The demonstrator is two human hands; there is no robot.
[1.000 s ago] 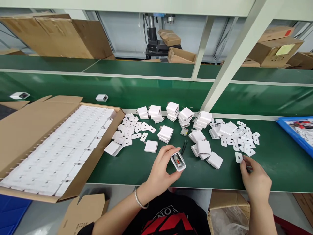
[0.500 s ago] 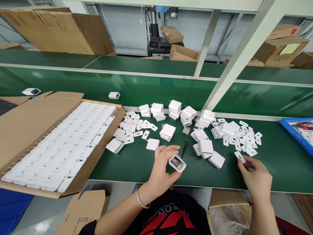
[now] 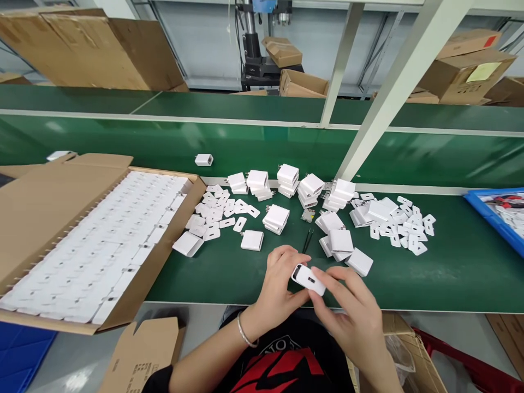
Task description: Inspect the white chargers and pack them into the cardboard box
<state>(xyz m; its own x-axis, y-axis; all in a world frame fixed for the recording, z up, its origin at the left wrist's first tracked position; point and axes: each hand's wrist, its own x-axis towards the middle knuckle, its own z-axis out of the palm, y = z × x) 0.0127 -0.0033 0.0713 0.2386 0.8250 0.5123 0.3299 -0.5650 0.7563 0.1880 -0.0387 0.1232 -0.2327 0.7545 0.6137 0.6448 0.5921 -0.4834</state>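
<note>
My left hand (image 3: 277,285) grips a white charger housing (image 3: 295,273) by its sides, its end facing up towards me. With thumb and fingertips, my right hand (image 3: 347,308) holds a white slotted end cover (image 3: 307,277) against that end. A dark gap shows at the left, where the cover does not lie over the opening. Just beyond my hands, black tweezers (image 3: 308,240) lie on the green bench. White chargers (image 3: 276,218) stand around in small stacks, and housings (image 3: 340,241) are piled to the right.
Loose end covers lie in a right-hand heap (image 3: 409,224) and a left-hand heap (image 3: 215,210). An open carton (image 3: 164,262) of packed chargers fills the left side. A blue tray (image 3: 495,218) sits at the far right. A white post (image 3: 380,103) rises behind the bench.
My right hand has come left from the cover heap, bringing an end cover to the housing's open end. My left hand still holds the housing, its inside now mostly covered.
</note>
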